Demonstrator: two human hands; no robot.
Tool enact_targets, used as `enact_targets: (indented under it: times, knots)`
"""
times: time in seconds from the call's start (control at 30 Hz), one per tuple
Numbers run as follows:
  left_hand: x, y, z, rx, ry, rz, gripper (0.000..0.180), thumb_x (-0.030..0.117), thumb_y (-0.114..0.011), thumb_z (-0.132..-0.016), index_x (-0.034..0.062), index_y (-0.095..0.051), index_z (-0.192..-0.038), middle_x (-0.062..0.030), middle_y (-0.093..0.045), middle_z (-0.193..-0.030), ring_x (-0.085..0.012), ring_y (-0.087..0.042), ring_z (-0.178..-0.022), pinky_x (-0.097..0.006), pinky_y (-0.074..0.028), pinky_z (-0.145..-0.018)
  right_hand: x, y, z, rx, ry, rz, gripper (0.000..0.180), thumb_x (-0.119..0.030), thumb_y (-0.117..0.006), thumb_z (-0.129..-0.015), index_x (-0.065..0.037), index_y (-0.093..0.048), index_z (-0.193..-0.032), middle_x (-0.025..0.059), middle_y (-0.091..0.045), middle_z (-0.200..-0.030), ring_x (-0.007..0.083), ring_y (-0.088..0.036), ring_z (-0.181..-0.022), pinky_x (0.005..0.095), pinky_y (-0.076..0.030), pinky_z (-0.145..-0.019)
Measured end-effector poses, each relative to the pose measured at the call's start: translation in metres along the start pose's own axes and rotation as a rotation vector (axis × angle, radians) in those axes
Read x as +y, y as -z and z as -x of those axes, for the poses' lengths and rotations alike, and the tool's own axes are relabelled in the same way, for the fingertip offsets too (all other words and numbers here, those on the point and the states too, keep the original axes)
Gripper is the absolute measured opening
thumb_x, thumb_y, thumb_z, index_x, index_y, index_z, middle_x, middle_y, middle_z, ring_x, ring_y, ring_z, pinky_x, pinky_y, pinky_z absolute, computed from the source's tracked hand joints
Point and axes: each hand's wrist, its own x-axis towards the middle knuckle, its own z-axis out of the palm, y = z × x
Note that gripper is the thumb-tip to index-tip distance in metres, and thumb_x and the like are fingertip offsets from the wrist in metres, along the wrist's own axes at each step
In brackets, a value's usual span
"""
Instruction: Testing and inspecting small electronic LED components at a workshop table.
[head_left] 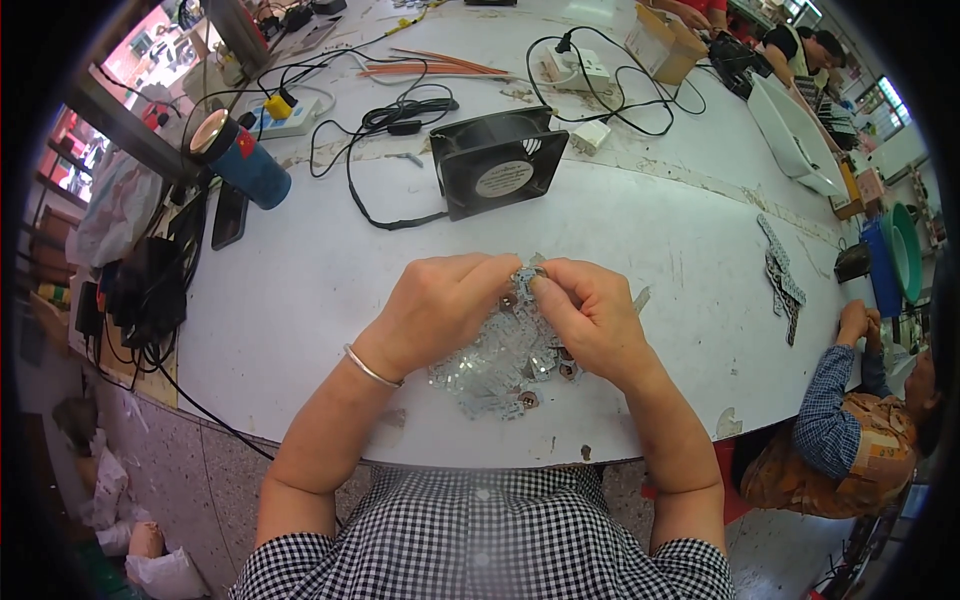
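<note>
Both of my hands meet over the middle of the table, fingertips pinched together on a small pale, silvery piece (528, 277). My left hand (445, 305) grips it from the left, and my right hand (592, 310) presses its thumb onto it from the right. The piece looks like a bit of circuit board, but the fingers cover much of it. Below and between the hands lies a loose pile of small shiny, pale pieces (490, 365), a few with round brownish parts. My right wrist partly overlaps its right edge.
A black square fan (498, 165) stands beyond my hands, its cable trailing left. A blue tumbler (245, 160) and a phone (229, 215) are at left. Patterned strips (782, 270) lie at right. Power strips (580, 70) and cords sit farther back. A co-worker (850, 430) sits at right.
</note>
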Motion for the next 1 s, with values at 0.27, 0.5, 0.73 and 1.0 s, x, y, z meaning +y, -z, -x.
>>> enact_targets:
  times: [0.27, 0.5, 0.73, 1.0]
  knots:
    - [-0.007, -0.001, -0.002, 0.081, 0.107, -0.004, 0.023, -0.001, -0.068, -0.084, 0.0016, -0.064, -0.106, -0.0127, -0.066, -0.079, -0.0282, -0.064, -0.064, -0.034, -0.051, -0.057, 0.001, -0.016, -0.017, 0.199, 0.198, 0.114, 0.015, -0.008, -0.058, -0.094, 0.003, -0.067, -0.1, 0.0134, -0.066, -0.081, 0.0196, -0.061, -0.071, 0.0305, -0.048, -0.066]
    - [-0.013, 0.002, 0.004, 0.156, 0.095, 0.012, 0.023, -0.002, -0.067, -0.084, 0.0012, -0.064, -0.107, -0.0126, -0.066, -0.079, -0.0278, -0.064, -0.063, -0.034, -0.05, -0.057, -0.013, -0.016, -0.025, 0.114, 0.072, 0.119, 0.017, -0.011, -0.059, -0.094, 0.003, -0.066, -0.101, 0.0091, -0.064, -0.078, 0.0147, -0.058, -0.069, 0.0288, -0.047, -0.064]
    - [-0.006, 0.003, 0.005, 0.238, 0.145, 0.03, 0.024, -0.001, -0.069, -0.083, 0.0003, -0.065, -0.106, -0.0145, -0.067, -0.083, -0.0275, -0.065, -0.065, -0.032, -0.052, -0.058, -0.007, -0.017, -0.025, 0.106, -0.107, -0.18, 0.02, -0.019, -0.059, -0.098, 0.0, -0.068, -0.098, -0.0038, -0.06, -0.075, 0.0027, -0.049, -0.061, 0.0199, -0.039, -0.055]
    - [0.005, -0.001, 0.007, 0.216, 0.094, 0.032, 0.022, 0.001, -0.069, -0.081, 0.0009, -0.065, -0.103, -0.0143, -0.067, -0.084, -0.0285, -0.065, -0.065, -0.035, -0.052, -0.058, -0.013, -0.018, -0.016, 0.14, -0.269, -0.461, 0.019, -0.019, -0.059, -0.098, -0.002, -0.067, -0.094, -0.0059, -0.055, -0.068, 0.0007, -0.041, -0.054, 0.0194, -0.03, -0.047]
